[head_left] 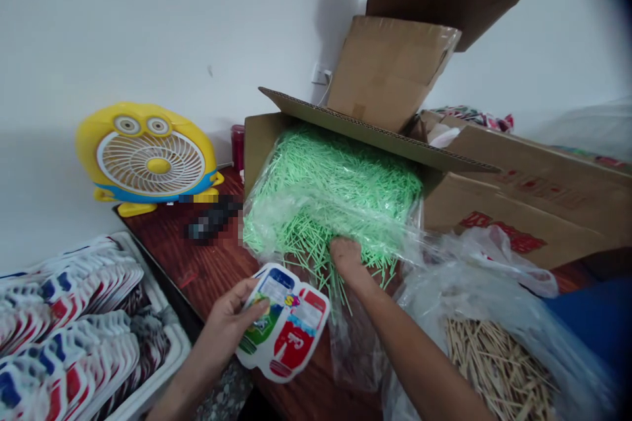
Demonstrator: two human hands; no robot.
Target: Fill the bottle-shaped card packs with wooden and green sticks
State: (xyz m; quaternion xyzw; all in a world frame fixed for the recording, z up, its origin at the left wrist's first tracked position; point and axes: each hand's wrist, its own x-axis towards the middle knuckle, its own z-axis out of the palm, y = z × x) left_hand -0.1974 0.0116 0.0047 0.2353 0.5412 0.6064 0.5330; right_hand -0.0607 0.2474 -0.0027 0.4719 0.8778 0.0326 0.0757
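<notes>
Nearest the camera, at 5 o'clock, a clear bag (498,263) of tan sticks (494,362) slumps on the counter (207,270), crowding the outer side of the right forearm. At 8 o'clock a white tray (172,342) packed with rows of cards sits just beside the counter's edge, which runs on a slant from 9 o'clock down to 6 o'clock.

The left hand (230,322) comes up from 7 o'clock over that edge, wrist bent inward. Its thumb lies on the printed face of a card (289,322) and its fingers are behind it, so the card is pinched by its left side and held tilted at 6 o'clock, above the counter.

The right hand (345,256) stretches forward from 5 o'clock on a straight forearm, palm down, at the picture's centre. Its fingers are sunk among the green sticks (336,184), and whether they pinch any cannot be told. These sticks lie in loose clear wrap that spills toward the person from the mouth of a box (494,204) lying on its side at 12 to 2 o'clock, with one flap overhanging them.

Bare counter shows only from 9 to 10 o'clock of the right hand, bounded by the box wall, the counter's edge and a yellow fan (148,158) against the wall at 10 o'clock. Between the forearms the gap is narrow.
</notes>
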